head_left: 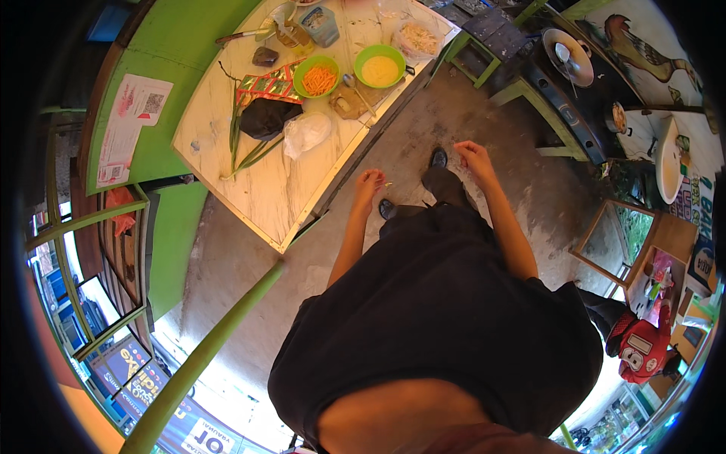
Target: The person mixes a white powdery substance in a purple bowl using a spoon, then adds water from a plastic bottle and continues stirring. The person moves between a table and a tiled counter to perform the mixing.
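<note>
My left hand (pixel 369 184) is in the air off the table's near edge, its fingers curled. A tiny pale bit shows by its fingertips; I cannot make out what it is. My right hand (pixel 474 157) hangs over the floor farther right, fingers bent inward, with no object visible in it. Nearest my left hand on the marble-patterned table (pixel 265 208) lies a white plastic bag (pixel 308 135), beside a black bag (pixel 266 119) and long green scallions (pixel 234 129). Behind them stand a green bowl of orange shreds (pixel 319 79) and a green bowl of pale yellow batter (pixel 380 71).
A spoon (pixel 359 91) lies by the bowls, near a bag of pale shreds (pixel 418 38), an oil bottle (pixel 291 34) and a plastic tub (pixel 319 26). At right, a wok (pixel 567 60) sits on a black stove (pixel 567 113). A green pole (pixel 204 356) rises at left. A person in red (pixel 643 348) is at right.
</note>
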Motion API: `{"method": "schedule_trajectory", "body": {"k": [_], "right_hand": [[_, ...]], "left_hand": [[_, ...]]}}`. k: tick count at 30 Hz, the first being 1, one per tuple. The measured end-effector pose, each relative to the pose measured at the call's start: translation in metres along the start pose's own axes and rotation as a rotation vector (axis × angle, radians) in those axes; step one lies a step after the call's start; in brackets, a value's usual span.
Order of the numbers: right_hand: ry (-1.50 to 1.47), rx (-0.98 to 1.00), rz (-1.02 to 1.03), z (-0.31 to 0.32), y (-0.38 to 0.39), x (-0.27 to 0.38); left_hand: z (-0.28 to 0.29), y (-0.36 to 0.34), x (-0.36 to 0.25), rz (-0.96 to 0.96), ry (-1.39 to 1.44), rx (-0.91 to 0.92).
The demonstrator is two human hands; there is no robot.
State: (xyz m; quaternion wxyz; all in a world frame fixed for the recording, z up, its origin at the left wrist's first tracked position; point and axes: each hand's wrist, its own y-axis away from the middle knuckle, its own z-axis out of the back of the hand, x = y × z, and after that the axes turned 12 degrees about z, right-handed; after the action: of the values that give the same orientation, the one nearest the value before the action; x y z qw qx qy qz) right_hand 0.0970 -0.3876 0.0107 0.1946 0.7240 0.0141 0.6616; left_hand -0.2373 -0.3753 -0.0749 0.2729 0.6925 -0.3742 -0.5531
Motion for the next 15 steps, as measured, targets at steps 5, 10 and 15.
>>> {"method": "schedule_trajectory", "body": {"k": [5,10,15], "right_hand": [[-0.096,-0.061,-0.036,0.069,-0.042,-0.011],[-0.121,0.002,-0.077,0.112,-0.101,-0.002],[-0.068,0.11,-0.099,0.122,-0.181,0.021]], "left_hand": [[-0.05,-0.037,-0.035,0.057,-0.179,0.022],[-0.126,-0.056,-0.105,-0.058,-0.265,0.003],[-0.194,-0.071,-0.155,-0.195,-0.264,-0.027]]}}
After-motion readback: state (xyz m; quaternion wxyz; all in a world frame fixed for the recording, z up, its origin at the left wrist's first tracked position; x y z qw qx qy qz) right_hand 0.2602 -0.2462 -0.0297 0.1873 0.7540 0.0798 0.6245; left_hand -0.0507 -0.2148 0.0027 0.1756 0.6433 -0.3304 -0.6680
